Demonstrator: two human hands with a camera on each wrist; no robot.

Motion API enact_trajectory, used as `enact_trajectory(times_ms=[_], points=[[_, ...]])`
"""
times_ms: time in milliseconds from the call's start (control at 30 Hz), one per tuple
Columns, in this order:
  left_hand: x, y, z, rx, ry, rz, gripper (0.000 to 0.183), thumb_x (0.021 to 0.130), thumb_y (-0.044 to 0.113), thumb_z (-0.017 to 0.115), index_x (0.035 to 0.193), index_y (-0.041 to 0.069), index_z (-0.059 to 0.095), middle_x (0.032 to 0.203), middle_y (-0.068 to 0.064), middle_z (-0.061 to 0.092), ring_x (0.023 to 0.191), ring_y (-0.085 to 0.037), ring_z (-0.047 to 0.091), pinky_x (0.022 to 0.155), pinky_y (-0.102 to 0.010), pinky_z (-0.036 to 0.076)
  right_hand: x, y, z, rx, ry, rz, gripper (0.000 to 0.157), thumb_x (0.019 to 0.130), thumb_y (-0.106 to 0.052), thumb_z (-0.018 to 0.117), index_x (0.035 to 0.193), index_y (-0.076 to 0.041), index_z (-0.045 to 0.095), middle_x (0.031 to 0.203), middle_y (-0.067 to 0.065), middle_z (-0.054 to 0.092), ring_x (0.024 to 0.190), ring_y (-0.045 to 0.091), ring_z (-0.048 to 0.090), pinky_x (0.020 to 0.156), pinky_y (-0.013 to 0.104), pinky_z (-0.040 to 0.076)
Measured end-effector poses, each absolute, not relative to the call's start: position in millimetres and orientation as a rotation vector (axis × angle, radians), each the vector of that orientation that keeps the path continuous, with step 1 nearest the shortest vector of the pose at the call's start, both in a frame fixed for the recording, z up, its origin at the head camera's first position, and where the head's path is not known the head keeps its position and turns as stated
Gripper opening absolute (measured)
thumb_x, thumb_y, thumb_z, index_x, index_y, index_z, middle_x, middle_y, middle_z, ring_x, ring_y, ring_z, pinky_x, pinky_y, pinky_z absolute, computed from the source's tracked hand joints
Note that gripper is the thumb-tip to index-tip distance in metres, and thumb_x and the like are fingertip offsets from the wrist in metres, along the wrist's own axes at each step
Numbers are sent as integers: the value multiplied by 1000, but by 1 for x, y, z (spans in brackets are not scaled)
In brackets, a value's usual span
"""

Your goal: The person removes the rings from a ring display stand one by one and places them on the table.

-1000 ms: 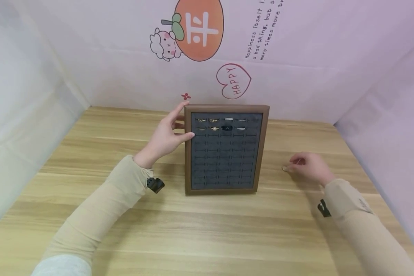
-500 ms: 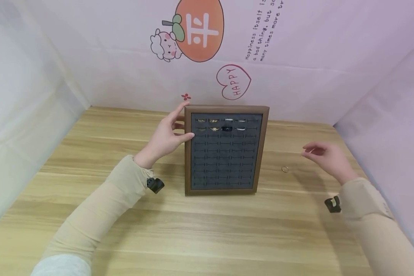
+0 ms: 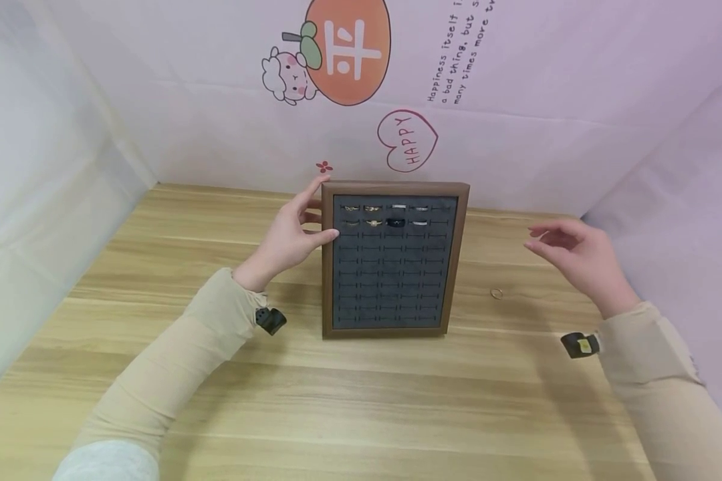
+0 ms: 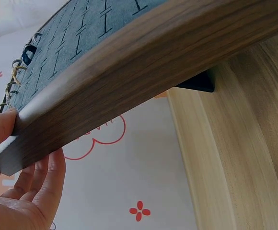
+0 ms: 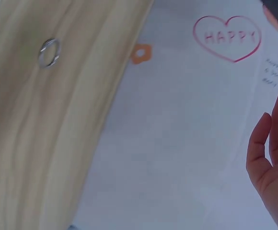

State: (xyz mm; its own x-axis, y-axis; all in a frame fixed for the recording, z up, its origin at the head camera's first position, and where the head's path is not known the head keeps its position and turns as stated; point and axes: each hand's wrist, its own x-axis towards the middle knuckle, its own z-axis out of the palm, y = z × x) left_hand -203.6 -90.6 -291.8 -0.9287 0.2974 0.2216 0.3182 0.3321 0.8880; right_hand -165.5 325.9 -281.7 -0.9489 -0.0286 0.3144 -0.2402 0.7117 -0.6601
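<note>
A wood-framed ring display board point(image 3: 391, 280) with a dark grey slotted panel stands propped on the table in the head view. Several rings point(image 3: 374, 223), gold, silver and one black, sit in its top two rows. My left hand point(image 3: 289, 237) grips the frame's upper left edge, thumb on the front and fingers round the side and back; the left wrist view shows the same hold on the frame point(image 4: 105, 81). One loose ring point(image 3: 497, 298) lies on the wood to the right of the board. Above and beyond it my right hand point(image 3: 577, 260) hovers with relaxed fingers, holding nothing.
The light wood-grain table point(image 3: 337, 407) meets a white printed cloth backdrop point(image 3: 517, 153) just behind the board. Cloth walls rise at the left point(image 3: 42, 200) and right point(image 3: 686, 220). In the left wrist view a black support point(image 4: 199, 82) shows behind the frame.
My right hand has let go of the loose ring, leaving it on the table, and has moved up and to the right. The left hand and the board stay in place.
</note>
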Motion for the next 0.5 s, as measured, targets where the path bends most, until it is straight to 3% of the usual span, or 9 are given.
enact_trajectory(times_ms=[233,400,500], points=[[-204,-91,-292,-588,-2546,-1699,85,84,0,68,150,31,25,135,-16,44,108,-31,56,87,-43,54,-157,298,-263,410,-2627,990,24,81,-8,74,104,-2,68,92,-31,59,80,-13,56,69,4,41],[-205,-91,-293,-588,-2549,-1700,85,83,1,69,149,32,26,135,-16,45,108,-30,56,87,-43,54,-155,281,-257,436,-2647,978,26,81,-9,74,106,-4,69,94,-31,58,83,-11,56,74,4,41],[-205,-91,-294,-587,-2553,-1701,85,83,1,69,149,33,26,135,-15,44,109,-30,56,87,-43,54,-156,271,-257,511,-2603,963,25,80,-7,74,104,-4,70,95,-22,62,82,-10,57,75,5,41]])
